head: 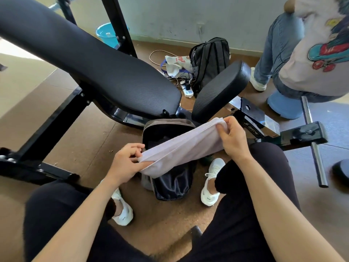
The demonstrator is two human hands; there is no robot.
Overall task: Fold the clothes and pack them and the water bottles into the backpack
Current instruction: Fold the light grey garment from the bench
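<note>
Left hand (126, 162): pinches the near end of the folded pale garment (181, 146).
Right hand (232, 138): grips the far end, fingers curled over the fold.
Garment: stretched taut, directly above the open backpack (170, 163).
Backpack: on the floor between the feet, just in front of the bench (98, 72).
Water bottles: not visible.
Risk: garment is wider than the mouth; lowered flat, it may snag the rim and unfold.

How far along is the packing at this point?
Done: the pale garment looks folded into a long strip, and the backpack stands open on the floor. In hand: left hand and right hand grip the garment's ends above the opening. Left: putting it in; no water bottles in view.
</note>
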